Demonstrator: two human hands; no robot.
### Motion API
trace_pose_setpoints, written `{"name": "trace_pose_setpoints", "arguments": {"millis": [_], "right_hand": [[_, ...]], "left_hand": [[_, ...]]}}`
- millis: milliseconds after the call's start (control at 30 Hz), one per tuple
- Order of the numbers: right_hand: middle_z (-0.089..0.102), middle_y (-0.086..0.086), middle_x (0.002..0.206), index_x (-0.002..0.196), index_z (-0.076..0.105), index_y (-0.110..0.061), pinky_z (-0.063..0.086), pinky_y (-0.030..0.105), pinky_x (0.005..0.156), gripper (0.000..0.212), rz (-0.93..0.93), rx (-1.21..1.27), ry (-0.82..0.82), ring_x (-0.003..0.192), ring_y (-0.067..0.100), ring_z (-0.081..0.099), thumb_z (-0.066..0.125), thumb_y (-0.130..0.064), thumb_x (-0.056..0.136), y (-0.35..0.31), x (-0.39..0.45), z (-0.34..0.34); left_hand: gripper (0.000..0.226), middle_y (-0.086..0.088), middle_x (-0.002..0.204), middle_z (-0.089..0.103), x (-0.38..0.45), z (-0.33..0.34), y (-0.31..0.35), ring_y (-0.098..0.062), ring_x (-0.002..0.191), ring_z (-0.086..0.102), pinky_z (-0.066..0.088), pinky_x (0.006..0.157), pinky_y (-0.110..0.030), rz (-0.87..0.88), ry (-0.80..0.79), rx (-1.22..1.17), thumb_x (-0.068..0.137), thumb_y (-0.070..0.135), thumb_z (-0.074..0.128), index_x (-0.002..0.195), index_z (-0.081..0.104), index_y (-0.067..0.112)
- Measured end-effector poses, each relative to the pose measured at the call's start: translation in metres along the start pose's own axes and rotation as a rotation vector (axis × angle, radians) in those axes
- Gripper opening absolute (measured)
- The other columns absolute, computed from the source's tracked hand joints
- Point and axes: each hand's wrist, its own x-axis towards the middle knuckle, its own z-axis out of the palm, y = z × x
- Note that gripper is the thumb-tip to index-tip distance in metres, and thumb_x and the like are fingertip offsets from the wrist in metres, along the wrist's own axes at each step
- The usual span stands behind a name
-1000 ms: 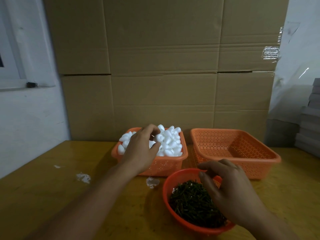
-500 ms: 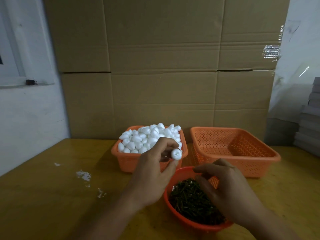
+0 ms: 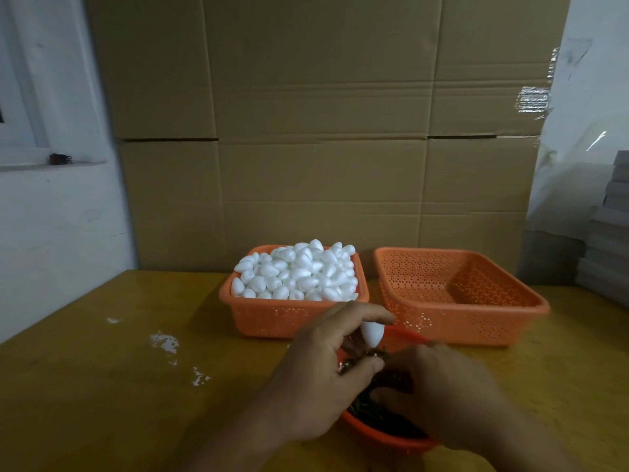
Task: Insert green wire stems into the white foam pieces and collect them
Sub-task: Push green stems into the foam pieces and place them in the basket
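Foam piece [image 3: 372,332] pinched upright by left hand [image 3: 320,373], tip down; right hand [image 3: 442,393] grip unclear.

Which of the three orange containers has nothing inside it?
The right basket, beside the basket heaped with white foam pieces. The round bowl under the hands holds green stems.

desk [image 3: 85,386]: yellow wood, white crumbs [image 3: 165,342] at 9 o'clock | cardboard boxes [image 3: 323,131]: stacked wall at 12 o'clock | window sill [image 3: 51,163]: 10 o'clock, small dark object [image 3: 60,158] on it | grey stack [image 3: 609,240]: 3 o'clock
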Motion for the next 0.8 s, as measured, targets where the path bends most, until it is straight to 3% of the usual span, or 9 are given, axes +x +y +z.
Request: {"name": "trace_pose_setpoints", "arguments": {"millis": [133, 300, 433, 533, 667, 733, 800], "right_hand": [[0.068, -0.013, 0.096, 0.11, 0.064, -0.038, 0.057, 0.034, 0.079, 0.038, 0.032, -0.039, -0.055, 0.087, 0.009, 0.065, 0.053, -0.067, 0.088, -0.002, 0.002, 0.001], [0.066, -0.011, 0.094, 0.108, 0.062, -0.033, 0.057, 0.032, 0.077, 0.026, 0.067, -0.021, -0.026, 0.085, 0.009, 0.064, 0.055, -0.052, 0.091, -0.004, 0.003, 0.006], [0.066, -0.011, 0.093, 0.104, 0.063, -0.033, 0.058, 0.031, 0.077, 0.02, 0.098, 0.012, -0.008, 0.084, 0.008, 0.064, 0.057, -0.048, 0.091, -0.004, 0.005, 0.008], [0.066, -0.009, 0.087, 0.097, 0.066, -0.029, 0.059, 0.031, 0.073, 0.021, 0.118, -0.038, 0.047, 0.08, 0.01, 0.065, 0.052, -0.045, 0.094, -0.005, 0.006, 0.01], [0.063, -0.01, 0.08, 0.093, 0.065, -0.029, 0.055, 0.027, 0.067, 0.024, 0.151, -0.068, 0.149, 0.075, 0.009, 0.064, 0.049, -0.047, 0.096, -0.006, 0.007, 0.011], [0.063, -0.009, 0.077, 0.09, 0.065, -0.028, 0.053, 0.026, 0.063, 0.024, 0.16, -0.052, 0.21, 0.072, 0.008, 0.063, 0.05, -0.046, 0.095, -0.006, 0.007, 0.011], [0.066, -0.009, 0.076, 0.089, 0.069, -0.028, 0.057, 0.028, 0.064, 0.02, 0.16, 0.027, 0.274, 0.069, 0.007, 0.064, 0.054, -0.042, 0.094, -0.004, 0.008, 0.01]], "left_hand": [[0.052, 0.012, 0.109, 0.063, -0.001, 0.004, 0.0, -0.016, 0.105, 0.062, 0.054, 0.088, -0.035, -0.021, -0.01, 0.047, 0.089, 0.01, 0.069, 0.123, 0.056, 0.047], [0.038, 0.016, 0.112, 0.067, -0.002, 0.007, -0.001, -0.008, 0.111, 0.064, 0.053, 0.089, -0.024, -0.018, 0.02, -0.036, 0.094, 0.026, 0.067, 0.124, 0.056, 0.045], [0.03, 0.014, 0.112, 0.068, -0.001, 0.006, -0.004, -0.012, 0.111, 0.065, 0.055, 0.09, -0.034, -0.019, 0.029, -0.086, 0.095, 0.041, 0.064, 0.125, 0.057, 0.042], [0.028, 0.01, 0.107, 0.069, 0.0, 0.007, -0.006, -0.017, 0.106, 0.066, 0.055, 0.088, -0.039, -0.033, 0.052, -0.114, 0.094, 0.051, 0.062, 0.118, 0.064, 0.037], [0.025, 0.01, 0.091, 0.066, 0.003, 0.005, -0.008, -0.007, 0.087, 0.064, 0.051, 0.075, -0.023, -0.071, 0.118, -0.214, 0.093, 0.053, 0.061, 0.105, 0.072, 0.035], [0.027, 0.011, 0.078, 0.064, 0.004, 0.004, -0.009, -0.006, 0.074, 0.06, 0.05, 0.071, -0.023, -0.141, 0.145, -0.315, 0.089, 0.055, 0.061, 0.103, 0.074, 0.036], [0.025, 0.006, 0.078, 0.063, 0.005, 0.004, -0.008, -0.011, 0.073, 0.058, 0.05, 0.069, -0.027, -0.202, 0.178, -0.446, 0.09, 0.049, 0.063, 0.107, 0.074, 0.035]]}}
